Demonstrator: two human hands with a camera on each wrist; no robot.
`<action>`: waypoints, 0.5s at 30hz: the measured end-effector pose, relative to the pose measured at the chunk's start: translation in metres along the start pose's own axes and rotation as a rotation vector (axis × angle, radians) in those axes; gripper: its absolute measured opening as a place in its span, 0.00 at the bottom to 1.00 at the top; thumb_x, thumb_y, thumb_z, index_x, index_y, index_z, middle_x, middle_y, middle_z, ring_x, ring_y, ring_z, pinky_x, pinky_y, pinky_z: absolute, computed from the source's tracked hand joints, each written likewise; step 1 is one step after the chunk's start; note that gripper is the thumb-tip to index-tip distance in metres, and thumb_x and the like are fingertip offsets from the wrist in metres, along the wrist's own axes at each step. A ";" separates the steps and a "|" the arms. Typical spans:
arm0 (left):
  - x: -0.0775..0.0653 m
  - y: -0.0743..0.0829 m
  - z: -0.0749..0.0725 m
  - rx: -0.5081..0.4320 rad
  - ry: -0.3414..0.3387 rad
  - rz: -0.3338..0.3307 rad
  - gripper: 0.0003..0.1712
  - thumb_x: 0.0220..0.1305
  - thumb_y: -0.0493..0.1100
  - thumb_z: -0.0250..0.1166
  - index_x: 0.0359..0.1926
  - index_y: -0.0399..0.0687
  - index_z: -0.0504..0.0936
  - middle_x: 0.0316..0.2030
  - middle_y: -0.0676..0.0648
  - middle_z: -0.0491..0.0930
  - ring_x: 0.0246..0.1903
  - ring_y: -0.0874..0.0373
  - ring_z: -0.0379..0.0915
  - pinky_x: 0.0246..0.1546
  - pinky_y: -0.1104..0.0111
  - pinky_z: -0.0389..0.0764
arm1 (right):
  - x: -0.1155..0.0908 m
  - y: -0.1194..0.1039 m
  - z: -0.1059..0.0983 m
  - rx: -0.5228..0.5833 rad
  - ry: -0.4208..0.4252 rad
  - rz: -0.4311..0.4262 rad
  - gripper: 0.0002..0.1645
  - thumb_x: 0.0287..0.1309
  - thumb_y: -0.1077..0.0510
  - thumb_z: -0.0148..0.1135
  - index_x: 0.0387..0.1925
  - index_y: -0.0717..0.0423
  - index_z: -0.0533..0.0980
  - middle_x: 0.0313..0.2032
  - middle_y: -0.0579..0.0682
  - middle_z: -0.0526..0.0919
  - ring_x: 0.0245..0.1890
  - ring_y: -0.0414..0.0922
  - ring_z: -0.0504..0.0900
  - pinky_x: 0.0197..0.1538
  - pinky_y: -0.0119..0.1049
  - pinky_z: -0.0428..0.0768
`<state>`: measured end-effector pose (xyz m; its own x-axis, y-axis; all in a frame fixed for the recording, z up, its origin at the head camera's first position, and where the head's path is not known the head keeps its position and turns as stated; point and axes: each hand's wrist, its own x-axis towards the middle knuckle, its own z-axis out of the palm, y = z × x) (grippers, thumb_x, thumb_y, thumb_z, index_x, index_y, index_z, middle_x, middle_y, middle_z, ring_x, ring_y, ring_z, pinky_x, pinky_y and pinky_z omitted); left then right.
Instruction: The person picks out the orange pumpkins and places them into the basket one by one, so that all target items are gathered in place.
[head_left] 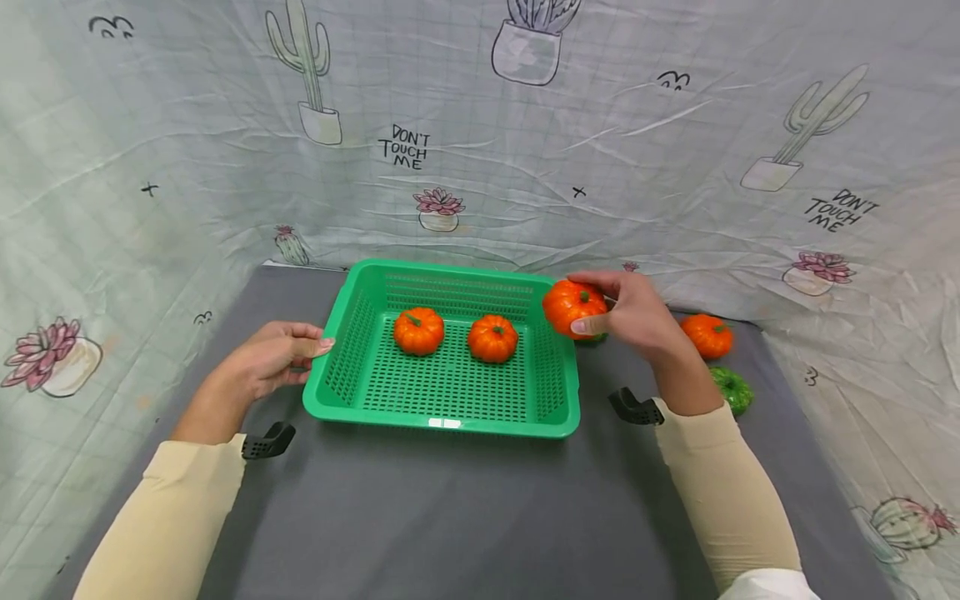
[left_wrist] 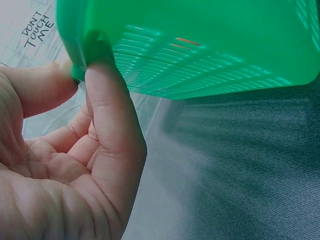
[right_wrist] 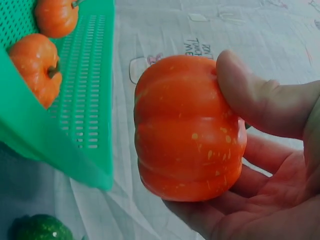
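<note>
A green plastic basket [head_left: 450, 421] with slotted walls stands on the grey table. Its left rim is pinched between the thumb and fingers of my left hand [head_left: 273, 358]; the left wrist view shows the thumb and index finger [left_wrist: 112, 115] meeting at that rim. Inside the basket lie two small orange pumpkins, one to the left [head_left: 418, 331] and one nearer the middle [head_left: 492, 338]. My right hand [head_left: 633, 312] grips a third orange pumpkin [right_wrist: 187, 130] at the basket's right rim, apart from the basket in the right wrist view.
Right of the basket, another orange pumpkin [head_left: 707, 336] and a green pumpkin [head_left: 731, 390] lie beside my right forearm. A second green one [right_wrist: 42, 228] is partly hidden under my right hand in the head view. Cloth with cactus drawings [head_left: 465, 108] hangs behind the table.
</note>
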<state>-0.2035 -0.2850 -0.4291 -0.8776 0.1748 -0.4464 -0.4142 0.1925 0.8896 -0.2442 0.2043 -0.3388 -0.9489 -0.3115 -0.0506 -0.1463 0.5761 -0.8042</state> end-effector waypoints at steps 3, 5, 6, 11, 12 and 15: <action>-0.002 0.000 -0.002 0.001 0.001 -0.001 0.11 0.75 0.45 0.65 0.49 0.44 0.77 0.30 0.58 0.82 0.30 0.65 0.75 0.36 0.69 0.85 | 0.005 -0.004 0.004 0.009 -0.032 -0.027 0.40 0.54 0.68 0.76 0.70 0.57 0.75 0.67 0.59 0.79 0.60 0.56 0.79 0.52 0.28 0.80; -0.003 0.001 -0.002 0.000 -0.001 -0.001 0.11 0.75 0.45 0.65 0.49 0.45 0.77 0.30 0.58 0.82 0.30 0.65 0.75 0.36 0.69 0.85 | 0.007 -0.006 0.006 0.011 -0.055 -0.040 0.41 0.54 0.68 0.76 0.70 0.57 0.74 0.67 0.59 0.78 0.60 0.56 0.79 0.51 0.26 0.80; -0.003 0.001 -0.002 0.001 0.000 -0.002 0.10 0.75 0.45 0.65 0.49 0.45 0.77 0.30 0.58 0.82 0.30 0.65 0.75 0.36 0.69 0.85 | 0.008 -0.007 0.007 0.014 -0.069 -0.045 0.41 0.54 0.69 0.76 0.70 0.57 0.74 0.68 0.59 0.78 0.60 0.56 0.79 0.51 0.26 0.81; -0.005 0.002 -0.001 -0.015 -0.009 0.001 0.09 0.75 0.44 0.65 0.48 0.45 0.77 0.30 0.58 0.82 0.29 0.65 0.76 0.36 0.69 0.85 | 0.015 -0.012 0.014 0.003 -0.114 -0.063 0.42 0.54 0.69 0.76 0.71 0.57 0.73 0.68 0.58 0.78 0.60 0.55 0.79 0.50 0.28 0.83; -0.005 0.002 -0.001 -0.021 -0.012 0.000 0.08 0.75 0.43 0.65 0.48 0.45 0.77 0.30 0.58 0.83 0.29 0.65 0.76 0.36 0.69 0.85 | 0.017 -0.013 0.015 -0.001 -0.119 -0.065 0.42 0.54 0.69 0.76 0.71 0.56 0.73 0.68 0.58 0.78 0.60 0.55 0.80 0.50 0.30 0.83; -0.005 0.003 0.001 -0.033 -0.022 0.002 0.08 0.75 0.43 0.65 0.48 0.46 0.78 0.30 0.58 0.83 0.30 0.65 0.77 0.36 0.69 0.86 | 0.021 -0.016 0.020 -0.018 -0.134 -0.078 0.42 0.53 0.69 0.77 0.70 0.55 0.74 0.67 0.57 0.79 0.59 0.55 0.80 0.52 0.34 0.83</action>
<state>-0.2001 -0.2847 -0.4245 -0.8730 0.1963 -0.4465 -0.4207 0.1600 0.8930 -0.2567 0.1733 -0.3385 -0.8888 -0.4533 -0.0676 -0.2243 0.5589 -0.7984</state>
